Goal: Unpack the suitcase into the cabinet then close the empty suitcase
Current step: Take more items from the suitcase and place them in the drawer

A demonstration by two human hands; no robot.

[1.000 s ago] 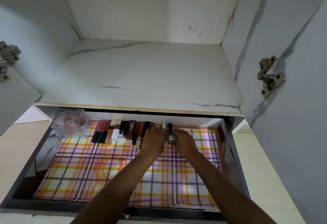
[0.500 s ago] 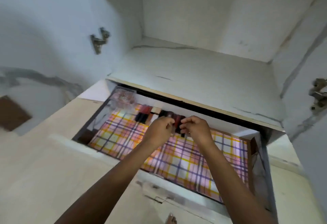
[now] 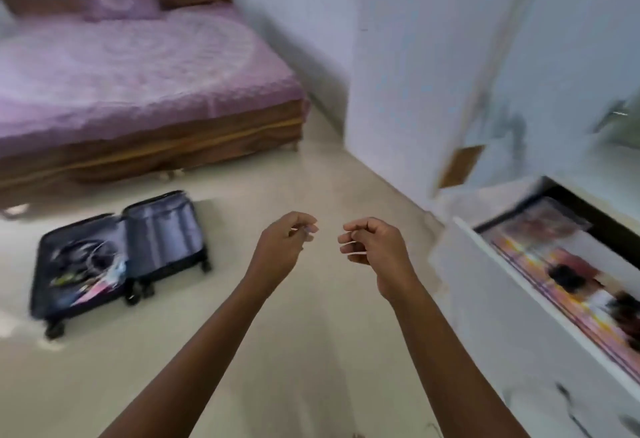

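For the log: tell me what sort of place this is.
Most likely a bedroom: a bed with a purple cover and pillow, an open suitcase on the floor, and a white cabinet with its drawer pulled out.

Whole frame motion-smeared.
- Suitcase (image 3: 162, 229), left of the left hand (image 3: 282, 247): the loose contents in its left half are a blur of streaks, and no single item can be identified.
- Drawer (image 3: 502, 316), right of the right hand (image 3: 375, 250): cut off by the right edge. The dark items (image 3: 568, 278) on its striped liner are smeared, kind unreadable.
- Bed (image 3: 138, 74), beyond the left hand: cut off at the left edge.
- Both forearms run out at the bottom edge.
- Cabinet door (image 3: 485, 91), above the right hand: surface markings blurred.
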